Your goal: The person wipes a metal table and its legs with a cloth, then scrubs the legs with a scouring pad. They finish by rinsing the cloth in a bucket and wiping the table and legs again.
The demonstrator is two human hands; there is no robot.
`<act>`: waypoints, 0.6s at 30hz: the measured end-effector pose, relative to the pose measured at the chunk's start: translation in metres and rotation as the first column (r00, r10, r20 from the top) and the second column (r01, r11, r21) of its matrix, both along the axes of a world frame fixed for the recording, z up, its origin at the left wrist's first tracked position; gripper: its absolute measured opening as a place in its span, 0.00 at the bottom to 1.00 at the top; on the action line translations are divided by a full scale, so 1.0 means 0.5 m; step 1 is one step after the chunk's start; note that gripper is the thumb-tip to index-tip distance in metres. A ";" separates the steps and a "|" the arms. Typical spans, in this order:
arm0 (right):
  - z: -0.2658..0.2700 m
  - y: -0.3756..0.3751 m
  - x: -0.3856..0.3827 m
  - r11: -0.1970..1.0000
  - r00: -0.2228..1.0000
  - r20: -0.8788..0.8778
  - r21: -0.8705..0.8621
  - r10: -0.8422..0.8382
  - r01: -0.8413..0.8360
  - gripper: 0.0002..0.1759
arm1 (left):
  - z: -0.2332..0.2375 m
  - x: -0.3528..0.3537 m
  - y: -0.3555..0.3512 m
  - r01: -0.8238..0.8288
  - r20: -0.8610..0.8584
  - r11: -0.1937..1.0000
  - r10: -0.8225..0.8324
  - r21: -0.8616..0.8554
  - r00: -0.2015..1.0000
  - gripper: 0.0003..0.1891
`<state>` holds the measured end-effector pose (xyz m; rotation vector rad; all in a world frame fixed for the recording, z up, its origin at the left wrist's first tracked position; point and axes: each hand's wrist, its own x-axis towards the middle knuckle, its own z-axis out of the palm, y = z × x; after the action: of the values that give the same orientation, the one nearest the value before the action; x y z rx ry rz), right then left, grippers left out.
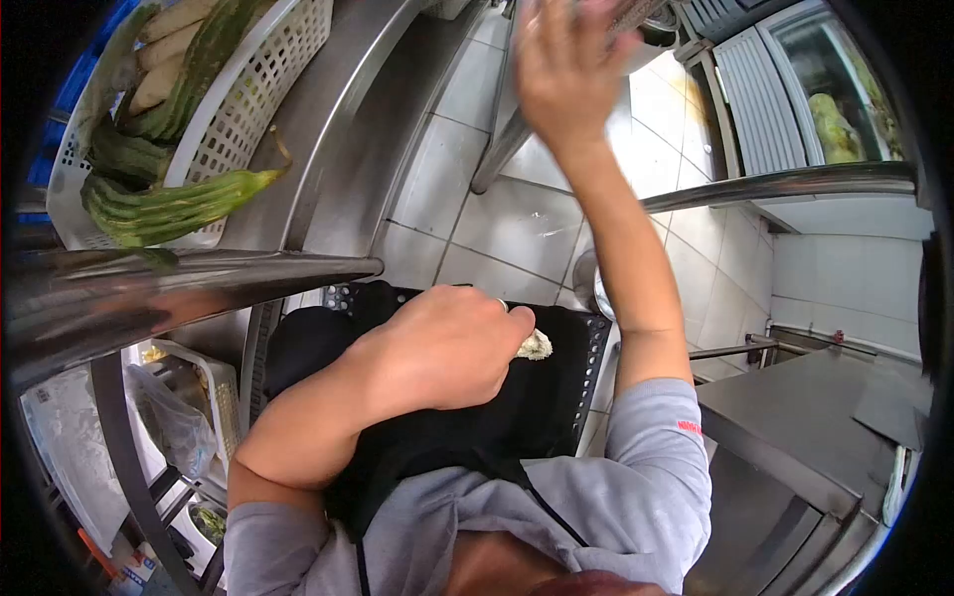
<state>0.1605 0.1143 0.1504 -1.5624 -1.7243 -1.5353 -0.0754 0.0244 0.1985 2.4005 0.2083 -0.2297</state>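
Close in front of my body, over the black apron, my left hand (437, 343) is closed in a fist. From between its thumb and fingers pokes a small whitish piece (537, 345) with a rough, crumpled-looking end; the rest of it is hidden inside the fist. My right hand (571, 74) reaches far forward to the top of the view, fingers stretched out and a little blurred, with nothing seen in it. It overlaps the metal fixtures at the top edge.
On a steel counter at left, a white basket (260, 94) holds ridged green gourds (184, 204) and brown root vegetables (164, 70). Metal rails (199, 288) cross at left. A black perforated crate (591, 372) shows beneath me. At right stand a steel table (795, 407) and a glass-doored cabinet (830, 89).
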 end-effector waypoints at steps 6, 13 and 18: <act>-0.481 -0.061 -0.031 0.509 0.890 0.448 -0.748 -0.087 0.426 0.21 | -0.001 -0.018 -0.007 -0.029 0.008 1.000 0.029 -0.012 1.000 0.07; -0.454 -0.075 -0.026 0.523 0.911 0.411 -0.767 -0.043 0.371 0.21 | -0.007 -0.022 -0.010 -0.020 -0.001 0.999 0.020 -0.026 1.000 0.07; -0.105 -0.078 0.018 0.908 0.982 0.167 -0.391 -0.091 0.150 0.19 | -0.010 -0.009 0.007 -0.034 0.056 0.999 0.034 -0.011 0.998 0.07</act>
<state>0.1696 0.0753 0.0980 -1.8189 -2.1724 -1.4444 -0.0799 0.0279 0.1937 2.3883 0.2214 -0.1476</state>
